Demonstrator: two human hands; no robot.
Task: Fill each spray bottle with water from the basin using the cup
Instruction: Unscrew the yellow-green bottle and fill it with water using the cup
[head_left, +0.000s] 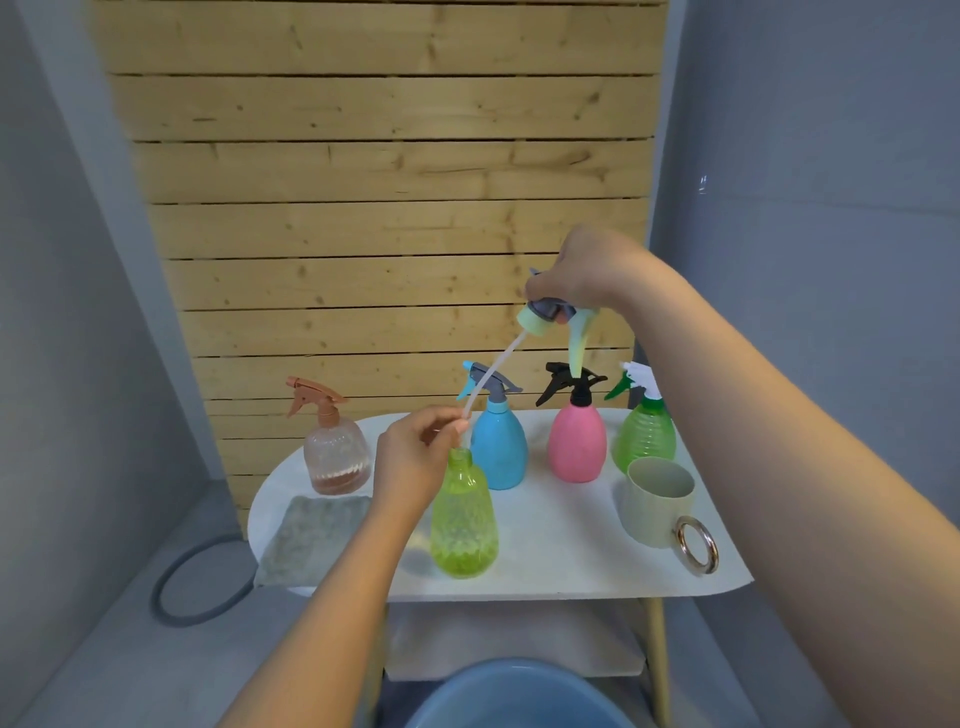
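Observation:
A yellow-green spray bottle (462, 519) stands uncapped near the front of the white table (561, 566). My right hand (582, 270) holds its spray head (545, 314) high above the table, tilted. The head's pale dip tube (493, 376) slants down to the bottle's neck. My left hand (415, 462) pinches the tube's lower end just above the opening. A pale cup (657, 501) with a metal ring handle stands at the right. The blue basin (519, 696) sits below the table's front edge.
At the back stand a clear brown bottle (337, 452), a blue bottle (498, 441), a pink bottle (576, 441) and a green ribbed bottle (644, 431), all capped. A grey cloth (306, 535) lies at the left. A grey ring (202, 582) lies on the floor.

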